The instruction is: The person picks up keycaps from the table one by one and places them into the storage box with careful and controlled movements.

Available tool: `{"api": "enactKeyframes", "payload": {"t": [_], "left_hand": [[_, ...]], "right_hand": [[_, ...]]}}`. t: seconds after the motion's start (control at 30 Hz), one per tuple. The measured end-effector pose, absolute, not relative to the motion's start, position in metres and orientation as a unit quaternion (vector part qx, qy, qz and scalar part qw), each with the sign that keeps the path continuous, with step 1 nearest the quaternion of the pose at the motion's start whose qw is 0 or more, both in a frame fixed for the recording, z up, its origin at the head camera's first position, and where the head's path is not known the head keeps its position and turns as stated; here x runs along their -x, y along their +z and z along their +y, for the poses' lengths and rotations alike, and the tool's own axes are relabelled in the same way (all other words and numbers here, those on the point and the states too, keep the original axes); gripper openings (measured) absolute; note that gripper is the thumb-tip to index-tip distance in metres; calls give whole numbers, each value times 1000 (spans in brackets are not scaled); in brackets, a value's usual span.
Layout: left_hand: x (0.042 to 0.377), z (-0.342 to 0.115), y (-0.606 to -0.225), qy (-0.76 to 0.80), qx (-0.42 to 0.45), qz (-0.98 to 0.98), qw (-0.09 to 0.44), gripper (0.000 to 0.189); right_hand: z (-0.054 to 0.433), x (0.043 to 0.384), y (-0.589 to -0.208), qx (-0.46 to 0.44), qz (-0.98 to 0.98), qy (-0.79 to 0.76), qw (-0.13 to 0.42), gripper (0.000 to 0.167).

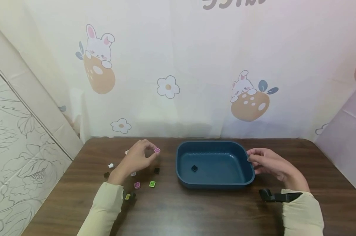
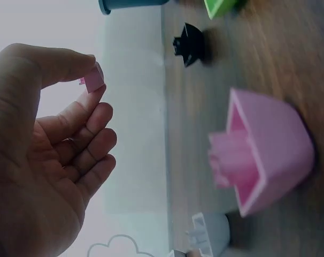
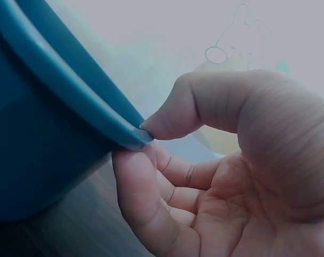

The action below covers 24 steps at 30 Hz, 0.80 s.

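Observation:
Between thumb and fingertip my left hand [image 1: 135,158] pinches a small pink keycap [image 2: 94,78], raised above the table left of the blue plastic basin [image 1: 213,186]. My right hand [image 1: 269,164] grips the basin's right rim, thumb on top and a finger beneath, as the right wrist view shows. Inside the basin lies one black keycap [image 1: 194,168]. Around and below my left hand are loose keycaps: another pink one [image 1: 137,185], a green one [image 1: 152,184], a black one [image 1: 156,170], a yellow one [image 1: 128,197] and a white one [image 1: 111,166]. Some are partly hidden by the hand.
Everything rests on a dark brown wooden table [image 1: 172,213]. Behind its far edge hangs a pale curtain [image 1: 195,108] printed with bunnies and flowers. A black strap [image 1: 279,196] sits on the right wrist.

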<state>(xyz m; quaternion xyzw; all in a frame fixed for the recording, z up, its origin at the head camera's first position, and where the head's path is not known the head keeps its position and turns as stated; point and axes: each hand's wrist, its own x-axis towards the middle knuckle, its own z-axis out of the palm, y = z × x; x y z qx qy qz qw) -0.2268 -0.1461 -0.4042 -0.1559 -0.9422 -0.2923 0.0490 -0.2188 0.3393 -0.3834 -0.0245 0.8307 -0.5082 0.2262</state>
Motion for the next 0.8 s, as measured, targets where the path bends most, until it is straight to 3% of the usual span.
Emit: {"api": "enactKeyframes", "payload": {"t": [0.8], "left_hand": [[217,-119,-389,-285,195,-937,60,19]], "right_hand": [[338,219,-385,31,828,-514,223,45]]}}
